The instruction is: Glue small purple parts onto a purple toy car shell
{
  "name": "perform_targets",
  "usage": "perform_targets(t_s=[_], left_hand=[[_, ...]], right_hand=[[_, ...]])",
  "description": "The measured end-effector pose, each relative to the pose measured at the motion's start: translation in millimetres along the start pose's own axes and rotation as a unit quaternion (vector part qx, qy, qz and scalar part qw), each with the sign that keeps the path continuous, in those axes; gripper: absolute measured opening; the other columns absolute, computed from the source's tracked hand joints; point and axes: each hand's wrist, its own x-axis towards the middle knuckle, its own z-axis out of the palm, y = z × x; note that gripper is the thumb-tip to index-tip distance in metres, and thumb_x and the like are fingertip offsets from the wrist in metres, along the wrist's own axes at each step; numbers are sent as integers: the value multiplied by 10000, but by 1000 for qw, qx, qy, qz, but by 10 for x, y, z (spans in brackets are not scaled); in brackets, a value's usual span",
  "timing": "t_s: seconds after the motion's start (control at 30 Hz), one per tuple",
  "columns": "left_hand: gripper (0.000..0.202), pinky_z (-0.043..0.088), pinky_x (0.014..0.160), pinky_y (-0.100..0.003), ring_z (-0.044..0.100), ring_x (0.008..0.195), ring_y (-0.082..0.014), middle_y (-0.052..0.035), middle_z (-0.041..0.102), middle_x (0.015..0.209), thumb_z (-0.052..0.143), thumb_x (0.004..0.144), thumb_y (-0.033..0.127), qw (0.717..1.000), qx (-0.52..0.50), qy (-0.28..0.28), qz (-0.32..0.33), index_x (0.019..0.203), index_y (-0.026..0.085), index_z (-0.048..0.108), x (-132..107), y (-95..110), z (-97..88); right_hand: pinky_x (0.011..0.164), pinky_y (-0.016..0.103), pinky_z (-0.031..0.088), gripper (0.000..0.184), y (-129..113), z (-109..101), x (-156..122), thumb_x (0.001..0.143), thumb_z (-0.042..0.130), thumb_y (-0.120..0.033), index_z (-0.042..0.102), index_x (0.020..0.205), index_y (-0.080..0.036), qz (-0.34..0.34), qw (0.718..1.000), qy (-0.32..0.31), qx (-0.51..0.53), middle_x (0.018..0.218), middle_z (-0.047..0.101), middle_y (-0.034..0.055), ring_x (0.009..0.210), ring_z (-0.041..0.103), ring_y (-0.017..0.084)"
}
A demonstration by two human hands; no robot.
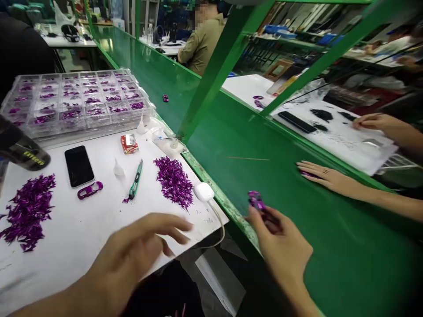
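Note:
My right hand [280, 237] is closed on a small purple toy car [256, 200], held over the near edge of the green conveyor belt [228, 145]. Above the front of the white table [109, 185] hovers my left hand [142, 246], slightly blurred, fingers apart and holding nothing. Beyond it lie a green utility knife [135, 179] and a pile of small purple pieces [173, 181]. Farther left are a purple car body shell [90, 190], a black phone [79, 165] and a second purple heap [29, 211].
A clear compartment box [79, 99] of purple parts stands at the back left, near a dark bottle [23, 145]. A green post [214, 79] rises beside the belt. Across it, a co-worker's hand [317, 174] rests on the belt over something purple. Another purple car [165, 98] sits farther along.

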Motion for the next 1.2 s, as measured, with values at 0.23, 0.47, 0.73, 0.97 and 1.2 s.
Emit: perform_targets(t_s=[0.23,0.47,0.73,0.97,1.2], left_hand=[[571,596,909,-368,663,1176,-272,-117,654,1362,782,837,555,966,-166,179,-88,1301,253,642,138,-349,-253],[559,615,710,-324,692,852,-177,-95,701,1143,745,911,346,931,-264,247,-51,1404,260,495,74,-325,-562],[571,606,795,-361,685,951,-200,-77,669,1112,809,850,257,951,-250,182,5,1329,246,499,126,-500,-906],[602,527,537,-258,599,751,-142,-23,612,964,832,816,277,951,-251,181,15,1327,253,515,177,-571,-1046],[610,510,593,-247,562,722,-104,5,605,923,899,725,214,944,-284,168,19,1248,256,588,223,-641,-1061]], right_hand=[[563,272,517,185,-1678,529,-1096,946,624,-137,614,1127,-174,-395,884,-161,193,741,646,13,614,623,154],[634,291,510,256,-2207,880,-745,985,622,-413,662,820,-222,-419,806,-361,213,780,675,29,732,650,179],[965,445,505,364,-2553,1912,-474,843,688,-282,633,1183,-164,-257,827,-478,142,1189,715,108,1084,669,288],[513,273,438,417,-2562,1454,-710,980,520,-560,696,948,-183,-151,859,-419,253,597,579,-14,525,539,153],[525,280,449,334,-2450,1173,-970,905,708,-241,403,771,-239,-268,795,-272,471,610,403,-73,501,407,102]])
